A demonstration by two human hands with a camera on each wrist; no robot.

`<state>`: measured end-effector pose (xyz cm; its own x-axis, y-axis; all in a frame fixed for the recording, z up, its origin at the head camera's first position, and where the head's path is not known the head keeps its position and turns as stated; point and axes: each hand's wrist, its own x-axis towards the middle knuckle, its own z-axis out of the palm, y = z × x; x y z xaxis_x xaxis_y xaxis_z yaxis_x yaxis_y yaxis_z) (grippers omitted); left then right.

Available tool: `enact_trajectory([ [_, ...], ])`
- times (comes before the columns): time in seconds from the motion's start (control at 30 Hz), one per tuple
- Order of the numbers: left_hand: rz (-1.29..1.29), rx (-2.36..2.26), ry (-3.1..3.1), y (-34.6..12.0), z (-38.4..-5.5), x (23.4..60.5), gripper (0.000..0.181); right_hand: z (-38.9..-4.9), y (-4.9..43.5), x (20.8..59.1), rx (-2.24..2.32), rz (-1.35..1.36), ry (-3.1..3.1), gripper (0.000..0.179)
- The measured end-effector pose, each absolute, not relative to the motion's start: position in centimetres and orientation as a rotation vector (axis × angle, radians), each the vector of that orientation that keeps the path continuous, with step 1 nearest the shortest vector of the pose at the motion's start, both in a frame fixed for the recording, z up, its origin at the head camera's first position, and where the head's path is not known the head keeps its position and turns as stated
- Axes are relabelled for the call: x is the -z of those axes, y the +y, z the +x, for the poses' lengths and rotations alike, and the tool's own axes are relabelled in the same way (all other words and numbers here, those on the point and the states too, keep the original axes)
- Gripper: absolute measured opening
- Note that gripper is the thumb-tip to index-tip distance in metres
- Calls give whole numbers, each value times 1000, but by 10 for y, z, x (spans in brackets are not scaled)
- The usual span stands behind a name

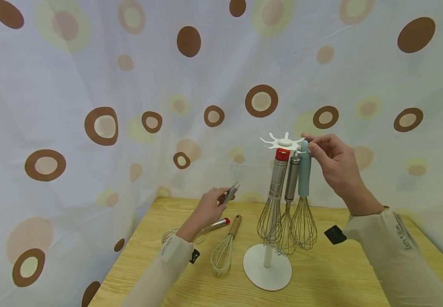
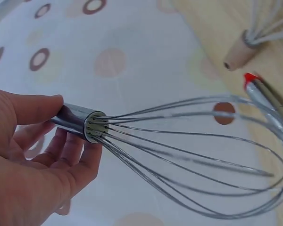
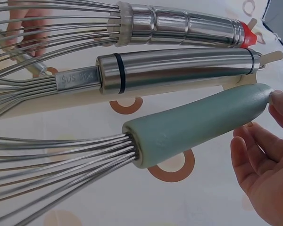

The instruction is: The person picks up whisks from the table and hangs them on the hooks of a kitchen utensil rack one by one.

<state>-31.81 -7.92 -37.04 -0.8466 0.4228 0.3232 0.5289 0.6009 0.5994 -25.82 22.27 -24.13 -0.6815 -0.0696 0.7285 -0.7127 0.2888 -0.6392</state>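
Note:
At the white hanging rack (image 1: pixel 285 143), my right hand (image 1: pixel 338 168) pinches the top end of a whisk with a pale teal handle (image 3: pixel 198 122). That whisk hangs upright, wires downward, beside a steel-handled whisk (image 1: pixel 292 179) and a whisk with a ribbed metal handle and red cap (image 1: pixel 278 179). Farther left, my left hand (image 1: pixel 208 205) holds a small whisk (image 2: pixel 78 120) by its smooth metal handle, thumb on one side and fingers curled on the other. Its wire loops (image 2: pixel 193 150) extend past the fingers in the left wrist view, but the hand mostly hides them in the head view.
On the wooden table (image 1: pixel 313 281) lie a wooden-handled whisk (image 1: pixel 235 226) and a red-capped whisk (image 1: pixel 218 224), partly behind the left forearm. The rack's round base (image 1: pixel 252 277) stands right of them. A dotted curtain (image 1: pixel 206 76) hangs behind and along the left.

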Motion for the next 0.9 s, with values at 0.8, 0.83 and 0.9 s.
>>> enact_trajectory([
  [0.8,-987,1775,-2177,-52,-288,297,53,-262,223,244,-1496,732,-1936,13],
  [0.83,-1007,1781,-2156,-50,-287,296,53,-262,223,244,-1494,732,-1933,13],
  [0.9,-1038,1779,-2120,-48,-286,293,52,-262,223,245,-1502,737,-1924,13],
])
